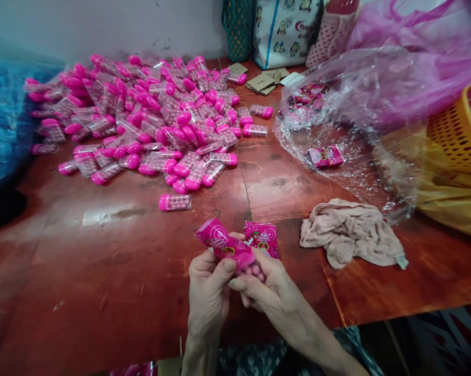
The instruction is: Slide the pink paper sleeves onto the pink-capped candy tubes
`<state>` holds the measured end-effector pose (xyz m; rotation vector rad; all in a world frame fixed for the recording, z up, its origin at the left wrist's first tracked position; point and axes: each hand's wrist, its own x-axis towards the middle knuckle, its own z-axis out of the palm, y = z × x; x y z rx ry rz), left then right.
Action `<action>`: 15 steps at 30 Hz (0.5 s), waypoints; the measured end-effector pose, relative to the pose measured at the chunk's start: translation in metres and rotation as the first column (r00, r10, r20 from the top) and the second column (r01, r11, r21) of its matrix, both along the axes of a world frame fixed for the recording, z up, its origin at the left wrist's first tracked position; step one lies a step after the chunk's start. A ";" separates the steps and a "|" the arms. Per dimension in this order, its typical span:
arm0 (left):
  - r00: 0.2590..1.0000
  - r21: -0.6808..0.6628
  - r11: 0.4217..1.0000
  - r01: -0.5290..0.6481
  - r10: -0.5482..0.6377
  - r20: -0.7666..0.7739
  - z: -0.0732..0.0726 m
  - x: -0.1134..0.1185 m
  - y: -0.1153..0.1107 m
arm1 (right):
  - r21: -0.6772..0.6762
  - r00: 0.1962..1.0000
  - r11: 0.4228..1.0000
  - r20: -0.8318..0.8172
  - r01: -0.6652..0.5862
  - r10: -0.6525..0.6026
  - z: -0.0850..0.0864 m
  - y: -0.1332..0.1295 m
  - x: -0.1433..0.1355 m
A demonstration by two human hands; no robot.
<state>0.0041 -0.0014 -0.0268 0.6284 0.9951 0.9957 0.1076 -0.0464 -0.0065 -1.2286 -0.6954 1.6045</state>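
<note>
Close to the table's front edge, my left hand (pixel 209 284) pinches a pink printed wrapper (pixel 224 243) between thumb and fingers. My right hand (pixel 274 292) is closed around a small clear candy bottle (pixel 254 271) filled with pink balls. The wrapper covers the bottle's upper end, and its far end sticks out up and to the left. Just beyond my right fingers lies a second pink wrapper (pixel 267 236) on the table. A single candy bottle (pixel 174 202) rests on its side ahead of my left hand.
A large heap of candy bottles (pixel 141 115) spreads across the back left. Clear plastic (pixel 356 156) with a loose pink packet (pixel 326 156) lies at right, beside a yellow basket (pixel 455 130). A crumpled cloth (pixel 353 232) is nearer. A blue bag (pixel 8 120) stands at far left.
</note>
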 end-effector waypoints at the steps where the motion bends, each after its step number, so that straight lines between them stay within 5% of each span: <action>1: 1.000 -0.009 1.000 -0.006 0.006 0.007 -0.001 0.001 -0.001 | -0.004 0.997 1.000 -0.074 0.000 -0.001 -0.002 0.000 0.001; 4: 0.999 -0.024 1.000 0.010 -0.009 0.043 -0.004 0.004 -0.003 | -0.018 0.986 0.999 -0.161 0.032 -0.034 -0.004 0.002 -0.001; 10: 0.995 0.075 0.994 0.078 -0.082 0.048 0.000 0.005 0.003 | -0.031 0.994 0.998 0.104 0.045 -0.042 0.004 0.011 -0.007; 15: 0.983 0.010 0.985 0.175 -0.175 0.054 0.007 0.011 -0.002 | -0.038 0.999 0.999 -0.032 0.021 -0.022 0.004 0.008 -0.006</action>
